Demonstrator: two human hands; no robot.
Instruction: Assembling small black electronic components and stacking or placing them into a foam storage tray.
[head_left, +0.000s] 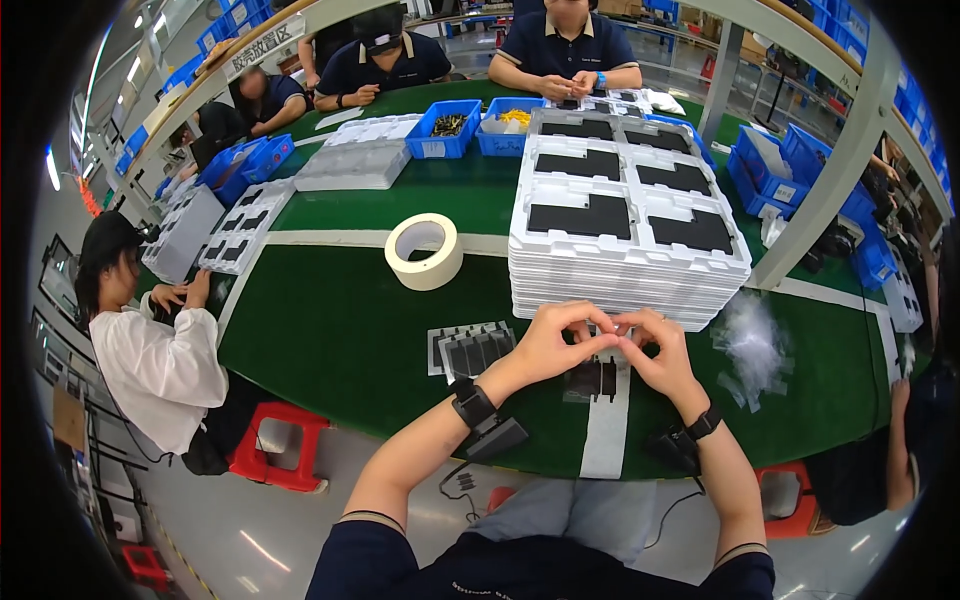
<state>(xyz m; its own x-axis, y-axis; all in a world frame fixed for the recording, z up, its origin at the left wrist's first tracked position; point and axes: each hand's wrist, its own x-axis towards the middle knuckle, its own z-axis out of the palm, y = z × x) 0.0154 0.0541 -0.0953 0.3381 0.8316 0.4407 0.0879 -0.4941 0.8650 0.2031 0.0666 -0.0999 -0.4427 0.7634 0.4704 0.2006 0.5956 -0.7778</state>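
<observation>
My left hand (pixel 556 342) and my right hand (pixel 657 352) meet fingertip to fingertip at the front of a tall stack of white trays (pixel 630 268). Thumbs and forefingers are pinched together; whatever lies between them is too small to make out. Just below, a small dark piece with clear film (pixel 592 381) lies partly across a pale strip (pixel 604 440) on the green table. Beside my left wrist is a little pile of grey sheets with dark rectangles (pixel 476 350). Flat black L-shaped parts (pixel 580 216) fill the top tray's compartments.
A cream tape roll (pixel 424 252) stands left of the trays. Crumpled clear film scraps (pixel 752 345) lie to the right. Blue bins (pixel 443 130) line the far side, and a metal post (pixel 830 180) rises at right. Several co-workers sit around the green table (pixel 330 330).
</observation>
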